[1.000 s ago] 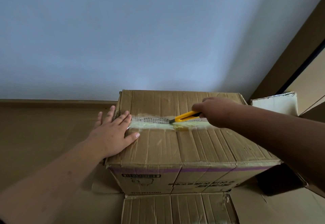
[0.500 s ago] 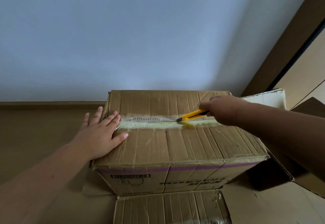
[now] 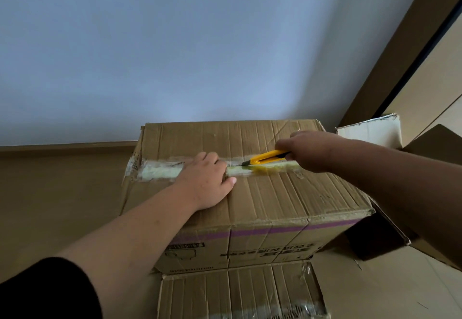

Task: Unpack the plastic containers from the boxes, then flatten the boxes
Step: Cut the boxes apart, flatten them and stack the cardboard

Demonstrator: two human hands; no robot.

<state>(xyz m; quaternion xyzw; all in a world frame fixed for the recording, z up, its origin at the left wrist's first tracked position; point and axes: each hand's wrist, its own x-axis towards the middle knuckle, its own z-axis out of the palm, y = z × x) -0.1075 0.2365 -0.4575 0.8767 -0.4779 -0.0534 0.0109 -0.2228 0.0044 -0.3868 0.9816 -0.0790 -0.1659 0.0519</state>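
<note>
Flattened cardboard [image 3: 240,291] lies nearest, against the closed box [image 3: 262,201] on the floor. Left hand [image 3: 208,180] rests on the box top, fingers curled down at the taped seam [image 3: 160,171]. Right hand [image 3: 308,149] grips a yellow box cutter [image 3: 266,157], blade tip on the tape. Containers not visible. White-lined carton [image 3: 370,132] behind, by the wall.

Yellow knife [image 3: 268,157], purple-striped brown box [image 3: 262,193]
</note>
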